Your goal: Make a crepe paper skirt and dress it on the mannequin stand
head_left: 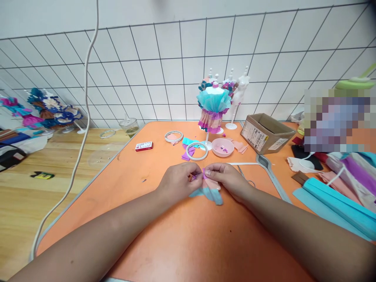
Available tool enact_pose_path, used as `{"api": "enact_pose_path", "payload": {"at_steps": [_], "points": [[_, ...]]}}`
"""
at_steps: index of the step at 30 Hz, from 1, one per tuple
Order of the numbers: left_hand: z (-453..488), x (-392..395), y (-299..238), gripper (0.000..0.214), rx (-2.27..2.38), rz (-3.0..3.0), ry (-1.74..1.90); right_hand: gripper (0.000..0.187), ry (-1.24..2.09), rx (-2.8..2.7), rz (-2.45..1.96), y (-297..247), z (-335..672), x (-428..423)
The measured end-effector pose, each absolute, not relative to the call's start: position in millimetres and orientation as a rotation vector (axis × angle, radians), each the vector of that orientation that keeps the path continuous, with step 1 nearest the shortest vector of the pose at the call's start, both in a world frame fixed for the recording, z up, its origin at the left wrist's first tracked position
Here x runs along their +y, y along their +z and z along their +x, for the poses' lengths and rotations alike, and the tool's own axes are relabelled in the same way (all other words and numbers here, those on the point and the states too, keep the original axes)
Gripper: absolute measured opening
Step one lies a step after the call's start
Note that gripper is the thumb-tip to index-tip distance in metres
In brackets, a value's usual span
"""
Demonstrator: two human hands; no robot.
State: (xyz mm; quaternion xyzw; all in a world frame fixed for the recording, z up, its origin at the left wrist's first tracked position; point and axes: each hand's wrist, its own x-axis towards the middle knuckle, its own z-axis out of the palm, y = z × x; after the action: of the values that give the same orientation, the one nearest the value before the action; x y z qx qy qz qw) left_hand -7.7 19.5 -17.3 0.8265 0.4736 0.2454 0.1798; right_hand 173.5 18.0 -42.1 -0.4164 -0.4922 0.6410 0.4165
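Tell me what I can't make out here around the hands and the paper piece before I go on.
Head view only:
- Paper piece: its middle is covered by the left hand and right hand; the grip itself is unclear.
- Scissors: mostly behind the right hand.
- Blurred block at right: pixelated, contents unreadable.
- Cardboard box: label print too small to read.
- Pink bowl: bits inside too small to identify.

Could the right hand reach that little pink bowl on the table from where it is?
Probably yes. The right hand pinches the crepe paper piece, and the pink bowl sits just beyond it on the orange table, with nothing between. It would have to let go first.
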Motion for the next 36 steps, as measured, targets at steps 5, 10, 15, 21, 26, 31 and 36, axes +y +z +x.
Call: {"api": "enact_pose_path", "payload": {"at_steps": [5,10,15,21,26,31,36], "points": [[-7.9,23.6,-22.3,0.022,1.228,2.068,0.753,0.026,1.491,-1.22,-1.145,-40.9,171.4,18.3],[-8.8,29.7,-26.2,0.024,1.179,1.898,0.756,0.024,1.504,-1.193,-1.122,-43.6,174.3,20.1],[-8.8,31.1,-25.6,0.024,1.169,1.903,0.664,0.022,1.604,-1.218,-1.118,-44.3,178.4,23.4],[-8.5,29.4,-21.0,0.023,1.154,1.892,0.673,0.021,1.557,-1.261,-1.186,-41.0,177.2,23.2],[-7.7,31.3,-23.8,0.025,1.132,1.799,0.694,0.023,1.486,-1.292,-1.219,-40.9,175.5,22.3],[-7.5,34.7,-27.5,0.026,1.123,1.698,0.769,0.023,1.455,-1.292,-1.236,-42.2,175.3,23.1],[-8.9,36.6,-27.5,0.031,1.125,1.594,0.735,0.021,1.479,-1.283,-1.218,-42.9,175.0,23.7]]}}
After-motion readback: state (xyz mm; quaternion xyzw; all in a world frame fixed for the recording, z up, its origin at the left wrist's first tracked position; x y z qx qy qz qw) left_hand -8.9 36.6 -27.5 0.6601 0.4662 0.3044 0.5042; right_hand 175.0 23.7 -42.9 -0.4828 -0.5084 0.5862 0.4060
